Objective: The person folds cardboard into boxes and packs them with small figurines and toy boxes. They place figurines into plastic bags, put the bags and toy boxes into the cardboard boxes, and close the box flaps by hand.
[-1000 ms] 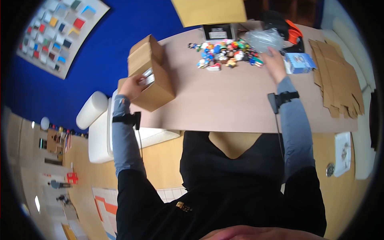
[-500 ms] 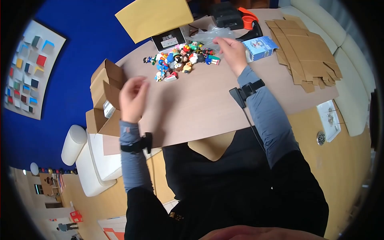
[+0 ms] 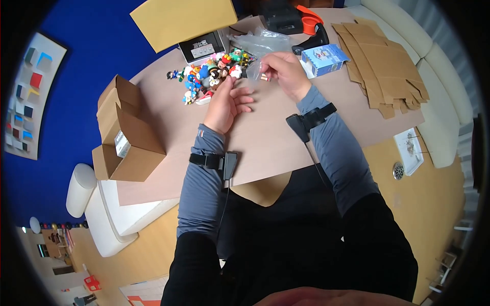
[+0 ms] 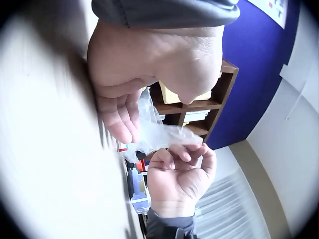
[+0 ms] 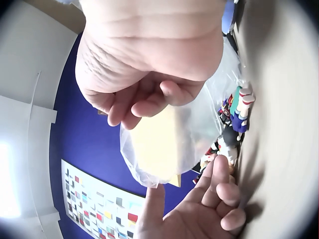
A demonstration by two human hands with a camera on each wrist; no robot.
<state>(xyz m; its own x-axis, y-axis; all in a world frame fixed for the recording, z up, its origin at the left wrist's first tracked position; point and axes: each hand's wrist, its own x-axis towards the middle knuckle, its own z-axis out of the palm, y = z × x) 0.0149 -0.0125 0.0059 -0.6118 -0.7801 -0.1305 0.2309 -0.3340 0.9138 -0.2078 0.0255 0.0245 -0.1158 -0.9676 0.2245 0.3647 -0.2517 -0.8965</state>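
Note:
A clear plastic bag (image 3: 265,42) stretches from behind the pile of small toy figures (image 3: 206,76) to my right hand (image 3: 288,74), which pinches its edge between thumb and curled fingers. My left hand (image 3: 227,106) is beside it, palm turned up and fingers spread, just in front of the figures. In the right wrist view, the left hand's (image 5: 187,216) thumb tip is at the bag's (image 5: 192,134) lower edge; whether it touches is unclear. The left wrist view shows the bag (image 4: 167,135) between the left hand (image 4: 154,64) and right hand (image 4: 177,181).
An open cardboard box (image 3: 140,153) with a white item inside stands on the table's left. A blue box (image 3: 324,59) and flattened cardboard (image 3: 385,69) lie at right. Behind are a yellow panel (image 3: 184,23), a black-fronted box (image 3: 201,48) and an orange item (image 3: 310,23).
My left hand has left the cardboard box and moved right to the figures and bag. The right hand has drawn part of the bag forward. The head view has shifted.

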